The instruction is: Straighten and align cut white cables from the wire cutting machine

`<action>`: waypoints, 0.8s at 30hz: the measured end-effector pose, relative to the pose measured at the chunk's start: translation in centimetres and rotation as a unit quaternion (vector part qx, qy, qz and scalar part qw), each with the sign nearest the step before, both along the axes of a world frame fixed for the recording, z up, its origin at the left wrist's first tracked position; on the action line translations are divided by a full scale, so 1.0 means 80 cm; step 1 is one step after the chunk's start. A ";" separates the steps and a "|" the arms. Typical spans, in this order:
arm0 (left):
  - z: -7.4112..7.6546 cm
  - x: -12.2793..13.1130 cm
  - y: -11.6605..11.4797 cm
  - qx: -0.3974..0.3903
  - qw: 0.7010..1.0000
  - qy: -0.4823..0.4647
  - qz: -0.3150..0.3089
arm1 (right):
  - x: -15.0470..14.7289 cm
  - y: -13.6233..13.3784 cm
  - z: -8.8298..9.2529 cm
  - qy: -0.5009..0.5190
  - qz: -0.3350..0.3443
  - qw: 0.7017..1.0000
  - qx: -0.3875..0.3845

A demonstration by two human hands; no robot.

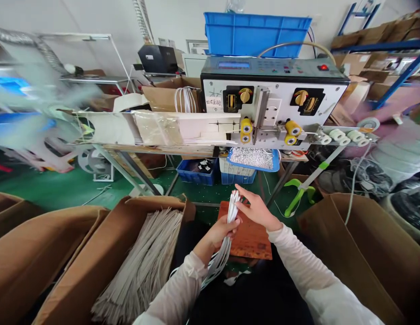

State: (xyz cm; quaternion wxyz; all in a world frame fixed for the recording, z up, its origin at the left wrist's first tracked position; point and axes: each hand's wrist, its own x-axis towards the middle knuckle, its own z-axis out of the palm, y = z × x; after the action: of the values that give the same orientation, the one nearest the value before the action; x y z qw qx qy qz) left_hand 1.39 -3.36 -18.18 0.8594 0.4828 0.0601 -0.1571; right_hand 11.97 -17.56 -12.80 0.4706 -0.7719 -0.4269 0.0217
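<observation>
A bundle of white cables (233, 207) stands upright in front of me, with its ends at the top. My left hand (226, 230) is closed around the bundle below those ends. At the top, my right hand (255, 206) has its thumb and fingers on the cable ends, pinching them loosely. The lower cables hang down in a curve towards my lap. Under the hands is a reddish-brown wooden stool (250, 239). To my left, many more cut cables (142, 266) lie lengthwise in a cardboard box (91, 253).
A wire-cutting machine (214, 90) with yellow rollers stands on the bench ahead. A blue tray (276, 161) of small white scraps sits below it. Another cardboard box (352, 257) is at my right, near a green-footed stand (299, 192). A blurred person (50, 85) is at far left.
</observation>
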 end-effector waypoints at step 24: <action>0.012 -0.026 0.016 -0.041 0.985 0.025 0.163 | 0.056 0.126 0.056 0.429 -0.013 0.833 0.348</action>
State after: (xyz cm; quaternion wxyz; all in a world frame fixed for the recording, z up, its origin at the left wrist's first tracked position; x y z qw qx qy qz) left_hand -0.68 -2.08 -17.19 0.8908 0.4267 0.1534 -0.0293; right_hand 16.42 -7.49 -8.35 0.8444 -0.4758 -0.1510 0.1944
